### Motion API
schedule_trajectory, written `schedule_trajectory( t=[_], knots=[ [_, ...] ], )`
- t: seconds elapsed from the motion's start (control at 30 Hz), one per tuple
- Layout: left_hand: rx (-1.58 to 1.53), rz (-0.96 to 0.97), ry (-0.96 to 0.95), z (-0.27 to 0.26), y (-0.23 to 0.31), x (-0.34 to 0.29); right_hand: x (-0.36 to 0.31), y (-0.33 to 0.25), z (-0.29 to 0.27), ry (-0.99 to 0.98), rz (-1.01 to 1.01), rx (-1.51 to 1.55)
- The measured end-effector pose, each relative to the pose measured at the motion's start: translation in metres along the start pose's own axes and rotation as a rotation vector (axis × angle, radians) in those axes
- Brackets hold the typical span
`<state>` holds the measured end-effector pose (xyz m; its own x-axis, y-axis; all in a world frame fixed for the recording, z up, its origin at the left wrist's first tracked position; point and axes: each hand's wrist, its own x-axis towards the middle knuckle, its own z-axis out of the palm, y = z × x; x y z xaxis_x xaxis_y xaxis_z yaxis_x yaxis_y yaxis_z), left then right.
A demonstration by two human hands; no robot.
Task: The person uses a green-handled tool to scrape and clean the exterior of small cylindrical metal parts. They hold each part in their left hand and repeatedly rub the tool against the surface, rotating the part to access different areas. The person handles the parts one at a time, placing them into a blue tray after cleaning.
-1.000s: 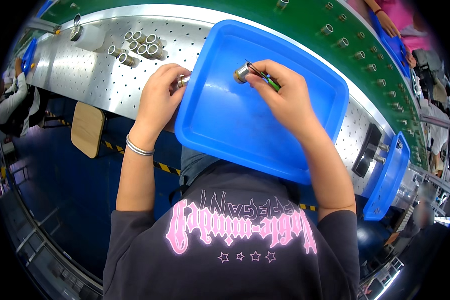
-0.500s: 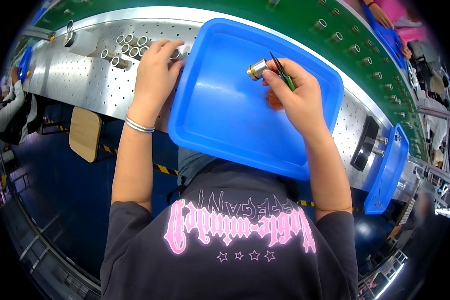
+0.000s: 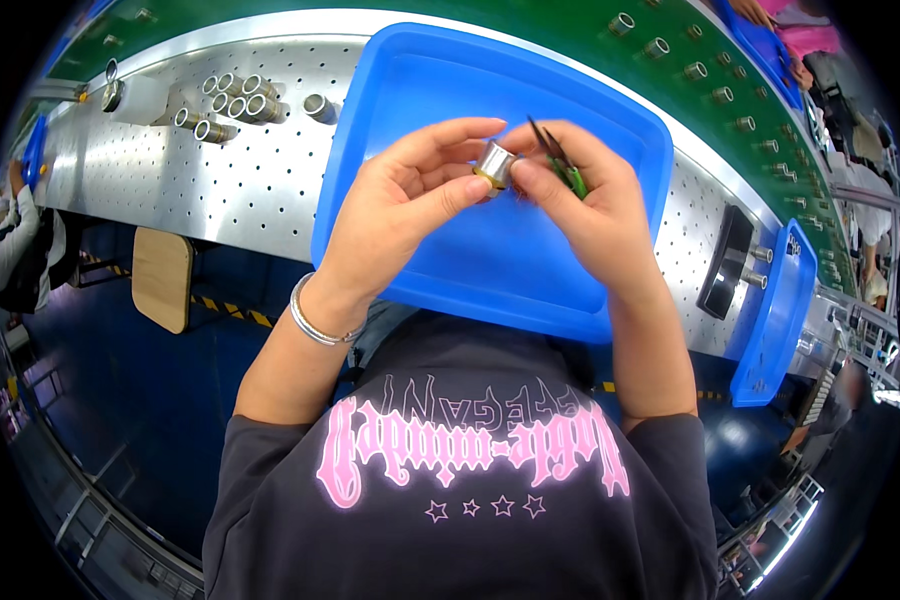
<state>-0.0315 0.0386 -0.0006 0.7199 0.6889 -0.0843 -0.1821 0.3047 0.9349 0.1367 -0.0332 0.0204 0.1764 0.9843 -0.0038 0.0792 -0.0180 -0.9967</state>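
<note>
Both my hands meet over a large blue tray (image 3: 420,285). Between them is a short silver metal sleeve (image 3: 494,160) with a yellowish band at its lower end. My left hand (image 3: 400,195), wearing a bracelet, has its thumb and fingers around the sleeve. The thumb and fingertips of my right hand (image 3: 595,190) pinch its other side. Green-handled snips (image 3: 567,170) with dark pointed blades are also tucked in my right hand. A little reddish material shows below my right fingertips, mostly hidden.
Several metal sleeves (image 3: 232,100) stand grouped on the perforated metal bench (image 3: 270,180); a single sleeve (image 3: 319,107) sits nearer the tray. Beyond runs a green conveyor (image 3: 570,30) carrying more sleeves. At right are a black block (image 3: 726,262) and another blue tray (image 3: 770,340).
My left hand has left the sleeves on the bench and come right to the sleeve in my right hand. My right hand has shifted slightly left, hiding most of the reddish bundle.
</note>
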Motion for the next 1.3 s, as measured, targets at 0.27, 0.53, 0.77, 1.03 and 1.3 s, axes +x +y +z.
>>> schedule_trajectory(
  t=[0.27,0.53,0.77,1.03,1.3],
  knots=[
    [0.162,0.136,0.098,0.014,-0.009,-0.001,-0.004,0.0,0.01,0.079,-0.427,-0.627],
    [-0.256,-0.106,0.137,0.016,-0.006,-0.004,-0.013,-0.001,0.004,0.094,-0.088,-0.06],
    [-0.335,-0.134,0.108,0.021,-0.013,0.0,-0.014,0.005,0.005,0.08,-0.01,0.206],
    [-0.424,-0.158,0.112,0.023,-0.011,-0.001,-0.015,0.009,-0.008,0.098,-0.031,0.392],
    [-0.382,-0.125,0.115,0.021,-0.014,0.0,-0.02,0.007,-0.007,0.13,-0.011,0.198]
  ],
)
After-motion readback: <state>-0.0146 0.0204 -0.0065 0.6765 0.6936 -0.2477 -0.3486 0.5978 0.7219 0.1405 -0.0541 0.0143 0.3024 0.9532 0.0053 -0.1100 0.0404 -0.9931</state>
